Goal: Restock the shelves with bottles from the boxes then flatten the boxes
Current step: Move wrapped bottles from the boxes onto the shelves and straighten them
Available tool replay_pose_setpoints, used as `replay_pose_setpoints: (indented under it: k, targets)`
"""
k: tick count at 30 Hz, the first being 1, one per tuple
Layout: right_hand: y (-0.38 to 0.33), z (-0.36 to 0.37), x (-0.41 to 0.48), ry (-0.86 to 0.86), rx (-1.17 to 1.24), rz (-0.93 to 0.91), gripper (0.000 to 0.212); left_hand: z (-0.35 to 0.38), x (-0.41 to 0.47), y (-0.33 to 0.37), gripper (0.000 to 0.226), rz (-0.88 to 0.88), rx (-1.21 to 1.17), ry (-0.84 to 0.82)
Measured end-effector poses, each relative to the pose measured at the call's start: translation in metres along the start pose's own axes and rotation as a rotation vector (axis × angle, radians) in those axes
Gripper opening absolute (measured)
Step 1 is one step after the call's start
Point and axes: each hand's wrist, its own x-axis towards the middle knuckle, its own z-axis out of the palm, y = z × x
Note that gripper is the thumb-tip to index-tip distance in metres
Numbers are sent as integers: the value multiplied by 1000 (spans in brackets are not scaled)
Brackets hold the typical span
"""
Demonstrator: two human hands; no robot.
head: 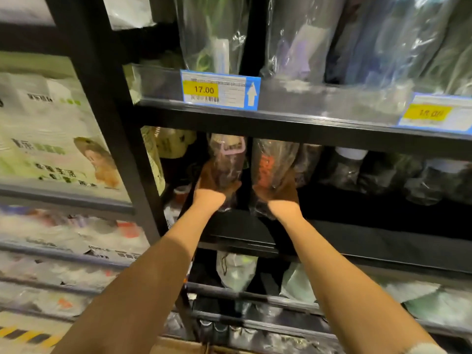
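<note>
Left hand, right hand, holding bottles (wrapped)

The far side of the left hand and of the right hand is lost in shadow around the left bottle and the right bottle. Above the grips, both tops are cut off by the shelf edge, and the labels are blurred by the wrapping.
</note>
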Motion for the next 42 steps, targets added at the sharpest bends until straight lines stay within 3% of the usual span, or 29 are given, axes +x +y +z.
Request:
replay_pose_setpoints:
  k: [3,6,15,20,25,29,31,33,34,36,38,42]
  targets:
    - [-8,7,13,152,47,-121,69,1,19,3,91,18,-70,1]
    - [-11,16,24,417,344,-237,97,4,30,1,98,-8,-138,-35]
    - [-8,25,39,428,472,-262,99,16,39,-8,105,-62,-144,14]
    - [-8,17,36,372,495,-218,115,17,38,-3,124,-97,83,18]
    - [-6,-1,18,346,364,-183,123,9,19,5,122,-121,171,60]
    - [-2,-20,-9,283,102,-161,119,-6,-12,22,111,-148,266,97]
    - [2,-30,-29,230,-56,-163,94,-14,-33,31,88,-207,352,89]
    - [7,-42,-54,140,-251,-191,49,-20,-58,40,65,-228,458,71]
    - [11,-47,-66,131,-332,-220,46,-23,-73,44,63,-210,501,82]
    - [20,-57,-90,166,-448,-271,48,-27,-105,53,68,-163,558,94]
    - [33,-63,-114,178,-532,-328,65,-26,-141,58,69,-144,605,68]
    - [68,-56,-159,109,-575,-460,75,-14,-208,52,57,-97,669,60]
